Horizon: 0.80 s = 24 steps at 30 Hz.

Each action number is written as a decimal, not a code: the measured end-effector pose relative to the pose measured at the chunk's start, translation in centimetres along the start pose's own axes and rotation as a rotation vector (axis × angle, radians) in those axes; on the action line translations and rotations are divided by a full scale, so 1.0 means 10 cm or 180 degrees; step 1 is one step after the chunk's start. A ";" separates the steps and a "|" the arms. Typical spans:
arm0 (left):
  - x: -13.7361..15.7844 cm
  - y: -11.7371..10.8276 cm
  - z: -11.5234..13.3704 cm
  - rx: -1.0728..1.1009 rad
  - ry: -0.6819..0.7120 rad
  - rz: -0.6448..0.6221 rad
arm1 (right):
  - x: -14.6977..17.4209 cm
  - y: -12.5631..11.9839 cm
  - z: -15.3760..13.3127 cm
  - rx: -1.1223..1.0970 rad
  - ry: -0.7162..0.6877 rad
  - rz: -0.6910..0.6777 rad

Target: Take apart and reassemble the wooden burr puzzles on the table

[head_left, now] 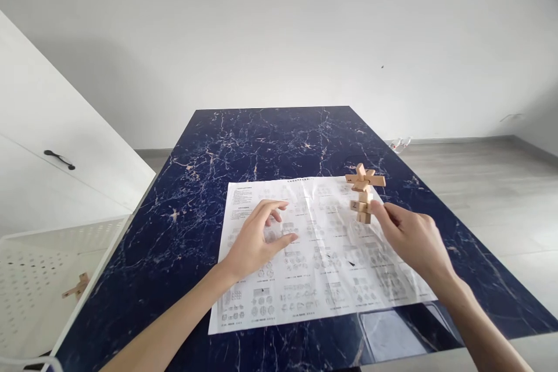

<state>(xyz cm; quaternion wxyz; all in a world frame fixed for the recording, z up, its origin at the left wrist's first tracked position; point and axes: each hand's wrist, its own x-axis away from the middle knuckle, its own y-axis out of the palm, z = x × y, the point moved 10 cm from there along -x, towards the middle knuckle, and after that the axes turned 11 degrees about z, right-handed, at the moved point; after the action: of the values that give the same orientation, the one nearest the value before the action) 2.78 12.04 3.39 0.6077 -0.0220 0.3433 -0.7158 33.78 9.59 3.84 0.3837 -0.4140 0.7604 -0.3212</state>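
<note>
A printed sheet of paper [318,226] with small diagrams and text lies creased on the table. My left hand [257,238] hovers over its left part, fingers curved and apart, with nothing between them. Near the sheet's upper right corner, my right hand [410,235] has its fingers curled and its thumb against a wooden burr puzzle [362,209] of light interlocked sticks; a small mark shows on one stick. Just behind it sits another cross-shaped cluster of wooden sticks [365,179]. Whether the two clusters touch or are joined, I cannot tell.
The table [270,139] has a dark blue marbled top. A flat, glossy clear-looking item [390,334] lies at its front edge. To the left, a white perforated basket [26,267] holds a wooden puzzle piece [77,286], below a white cabinet with a black handle [60,159].
</note>
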 end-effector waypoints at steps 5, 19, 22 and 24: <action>0.01 0.02 0.04 -0.0058 0.0058 -0.0089 | 0.04 -0.10 0.41 0.0638 0.0464 0.0106; 0.65 -0.33 0.23 -0.1120 0.0153 -0.0606 | 1.13 0.23 -0.33 -0.1427 0.0151 -0.0289; 0.97 -0.62 0.03 -0.1352 -0.0338 -0.0230 | 1.15 0.27 -0.26 -0.1453 0.0263 -0.0311; 1.15 -0.78 -0.05 -0.1396 -0.0543 0.0049 | 1.15 0.29 -0.23 -0.1479 0.0230 -0.0345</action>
<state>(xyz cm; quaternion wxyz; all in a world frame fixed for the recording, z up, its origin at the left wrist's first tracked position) -7.09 2.31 2.59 0.6206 -0.2112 0.4382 -0.6150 26.51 1.19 -0.98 0.2329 -0.5196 0.8038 -0.1723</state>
